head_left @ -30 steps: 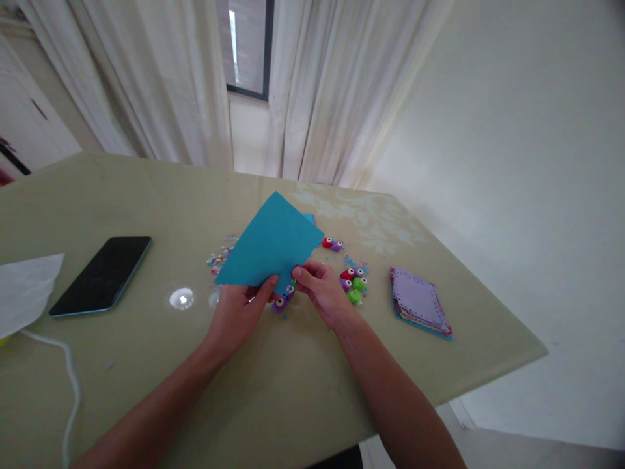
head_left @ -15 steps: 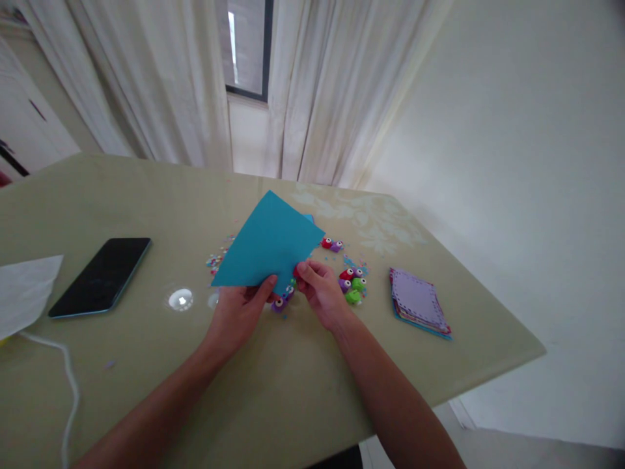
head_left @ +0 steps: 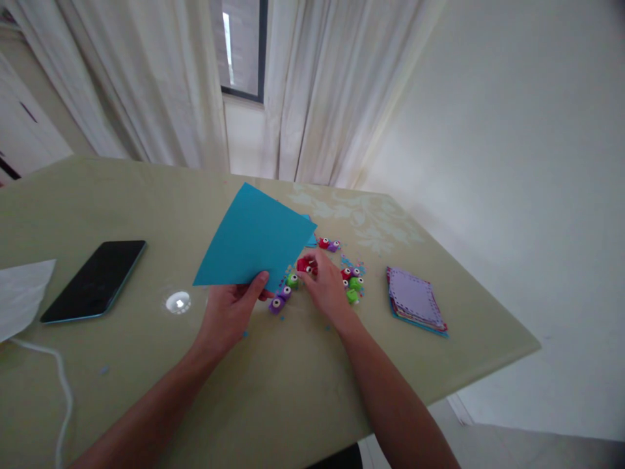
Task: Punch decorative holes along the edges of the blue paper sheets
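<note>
A blue sheet of paper [head_left: 254,238] is tilted up above the table, its lower edge pinched between the thumb and fingers of my left hand [head_left: 232,309]. My right hand [head_left: 325,283] grips a small red craft punch [head_left: 305,266] with a round eye on it, just right of the sheet and apart from it. Below the sheet's right corner lie a green punch [head_left: 291,280] and two purple punches [head_left: 276,305]. More red, purple and green punches [head_left: 355,284] cluster right of my right hand, with a red and purple pair [head_left: 329,244] farther back.
A stack of paper squares with punched edges [head_left: 417,301] lies at the right. To the left are a black tablet or phone [head_left: 95,280], a white sheet [head_left: 24,293] and a white cable [head_left: 63,384]. Small paper bits [head_left: 359,264] are scattered around the punches.
My right hand has drawn the red punch away from the sheet's lower edge. The blue sheet and my left hand have shifted left, leaving the green and purple punches more exposed.
</note>
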Available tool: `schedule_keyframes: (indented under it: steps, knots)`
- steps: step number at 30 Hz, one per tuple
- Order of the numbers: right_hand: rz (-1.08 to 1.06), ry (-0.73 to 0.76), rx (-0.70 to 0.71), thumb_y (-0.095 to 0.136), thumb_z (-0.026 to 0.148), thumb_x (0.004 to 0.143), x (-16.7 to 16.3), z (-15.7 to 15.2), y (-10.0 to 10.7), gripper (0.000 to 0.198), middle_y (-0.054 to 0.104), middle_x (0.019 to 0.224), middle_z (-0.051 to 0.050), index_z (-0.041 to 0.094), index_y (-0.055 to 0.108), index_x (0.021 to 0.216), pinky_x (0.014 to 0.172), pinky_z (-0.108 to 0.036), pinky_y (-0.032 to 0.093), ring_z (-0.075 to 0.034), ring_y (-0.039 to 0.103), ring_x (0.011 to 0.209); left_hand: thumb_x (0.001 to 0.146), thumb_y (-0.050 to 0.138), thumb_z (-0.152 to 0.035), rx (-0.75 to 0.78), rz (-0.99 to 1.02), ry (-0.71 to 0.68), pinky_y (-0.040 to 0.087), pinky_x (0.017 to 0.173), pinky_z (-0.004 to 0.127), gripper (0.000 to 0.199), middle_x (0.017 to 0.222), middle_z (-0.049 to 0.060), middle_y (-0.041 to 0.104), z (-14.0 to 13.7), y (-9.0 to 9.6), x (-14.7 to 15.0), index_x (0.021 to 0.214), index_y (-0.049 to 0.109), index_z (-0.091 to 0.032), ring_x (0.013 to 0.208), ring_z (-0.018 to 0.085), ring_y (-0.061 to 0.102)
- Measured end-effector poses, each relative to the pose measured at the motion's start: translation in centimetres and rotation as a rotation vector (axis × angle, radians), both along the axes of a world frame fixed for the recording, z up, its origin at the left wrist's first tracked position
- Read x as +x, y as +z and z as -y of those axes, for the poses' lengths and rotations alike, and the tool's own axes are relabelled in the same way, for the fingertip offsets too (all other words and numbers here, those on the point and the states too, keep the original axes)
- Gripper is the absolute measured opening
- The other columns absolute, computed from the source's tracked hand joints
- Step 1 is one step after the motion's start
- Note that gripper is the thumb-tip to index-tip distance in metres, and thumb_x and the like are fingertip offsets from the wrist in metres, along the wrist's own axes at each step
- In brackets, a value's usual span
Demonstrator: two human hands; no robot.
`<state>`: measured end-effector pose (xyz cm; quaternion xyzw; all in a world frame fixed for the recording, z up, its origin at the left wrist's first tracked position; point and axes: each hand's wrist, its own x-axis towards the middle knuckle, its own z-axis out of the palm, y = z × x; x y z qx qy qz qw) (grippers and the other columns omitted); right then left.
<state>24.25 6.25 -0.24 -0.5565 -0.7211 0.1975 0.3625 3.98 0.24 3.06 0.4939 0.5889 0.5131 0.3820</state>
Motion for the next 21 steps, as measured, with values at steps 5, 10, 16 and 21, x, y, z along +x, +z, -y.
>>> schedule_keyframes:
  steps: [5, 10, 16, 21]
  knots:
    - [0.453, 0.023, -0.009, 0.065, 0.019, 0.094, -0.3, 0.6, 0.2, 0.022, 0.075, 0.12, -0.012, 0.023, 0.077, 0.113, 0.099, -0.046, 0.041, -0.033, 0.061, 0.114, 0.08, 0.072, -0.053, 0.002, 0.006, 0.01, 0.06, 0.063, 0.033, 0.033, 0.063, 0.004, 0.077, -0.1, -0.2, -0.2, 0.064, 0.07, -0.024, 0.062, 0.024, 0.075]
    - [0.315, 0.005, 0.046, 0.066, 0.027, 0.095, 1.1, 0.0, 0.5, 0.03, 0.074, 0.127, -0.01, 0.024, 0.076, 0.124, 0.101, -0.043, 0.042, -0.03, 0.062, 0.116, 0.08, 0.072, -0.055, 0.005, 0.02, 0.013, 0.059, 0.061, 0.033, 0.034, 0.063, 0.004, 0.076, -0.3, -0.4, -0.3, 0.067, 0.069, -0.024, 0.06, 0.024, 0.073]
    - [0.458, -0.232, 0.034, 0.068, 0.029, 0.096, 2.6, -0.7, 0.8, 0.025, 0.074, 0.125, -0.014, 0.022, 0.08, 0.117, 0.1, -0.047, 0.041, -0.035, 0.061, 0.118, 0.079, 0.072, -0.054, 0.014, 0.037, 0.013, 0.058, 0.06, 0.032, 0.032, 0.061, 0.003, 0.075, -0.2, -0.3, -0.3, 0.065, 0.069, -0.024, 0.059, 0.023, 0.072]
    - [0.527, -0.151, -0.072, 0.069, 0.023, 0.095, 2.5, -0.8, 0.4, 0.013, 0.078, 0.11, -0.014, 0.021, 0.081, 0.1, 0.095, -0.045, 0.043, -0.033, 0.065, 0.109, 0.078, 0.07, -0.054, -0.012, 0.016, 0.02, 0.056, 0.058, 0.032, 0.034, 0.058, 0.003, 0.074, -0.3, -0.4, -0.3, 0.06, 0.068, -0.025, 0.056, 0.023, 0.071]
